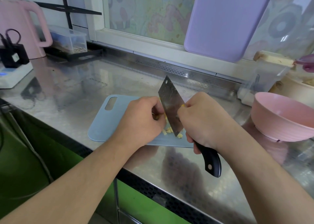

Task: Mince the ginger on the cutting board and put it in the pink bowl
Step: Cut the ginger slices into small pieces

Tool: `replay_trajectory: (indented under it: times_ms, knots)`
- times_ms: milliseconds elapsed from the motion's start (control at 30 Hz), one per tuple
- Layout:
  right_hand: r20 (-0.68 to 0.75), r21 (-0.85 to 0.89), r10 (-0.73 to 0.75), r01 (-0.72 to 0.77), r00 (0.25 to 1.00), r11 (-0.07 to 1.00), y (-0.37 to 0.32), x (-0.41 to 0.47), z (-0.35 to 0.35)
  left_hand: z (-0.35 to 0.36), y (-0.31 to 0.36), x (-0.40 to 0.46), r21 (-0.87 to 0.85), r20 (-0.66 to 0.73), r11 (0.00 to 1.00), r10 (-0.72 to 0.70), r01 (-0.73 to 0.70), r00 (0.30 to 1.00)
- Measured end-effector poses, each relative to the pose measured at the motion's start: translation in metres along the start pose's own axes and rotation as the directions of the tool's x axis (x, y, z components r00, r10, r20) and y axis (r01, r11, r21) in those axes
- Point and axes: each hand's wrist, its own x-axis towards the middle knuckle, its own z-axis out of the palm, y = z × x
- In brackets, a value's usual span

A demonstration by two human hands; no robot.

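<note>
A light blue cutting board [108, 120] lies on the steel counter. Small yellow ginger pieces [169, 131] sit on it under the blade. My right hand [203, 121] grips the black handle of a cleaver [170, 104], whose blade is raised with its lower edge near the pieces. My left hand [142, 120] is curled on the board just left of the blade, pinching a piece of ginger that is mostly hidden under the fingers. The pink bowl [278, 121] stands to the right of the board; the part of its inside that shows holds nothing.
A pink kettle [22, 28] and a white power strip [10, 74] with black plugs stand at the far left. A purple board [226, 20] leans on the window. Clear containers [265, 77] stand behind the bowl. The counter's front edge [153, 188] runs close below the hands.
</note>
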Motion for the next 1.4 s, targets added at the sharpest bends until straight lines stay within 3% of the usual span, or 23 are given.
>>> replay_trajectory:
  times_ms: [1067, 1400]
  knots:
    - [0.049, 0.033, 0.001, -0.003, 0.999, 0.999, -0.009, 0.01, 0.016, -0.004, 0.005, -0.002, 0.033, 0.018, 0.999, 0.006, -0.006, 1.0]
    - [0.044, 0.094, 0.054, -0.058, 0.998, 0.994, 0.007, 0.013, 0.016, -0.001, 0.002, -0.002, -0.044, 0.046, 0.999, -0.029, 0.031, 0.999]
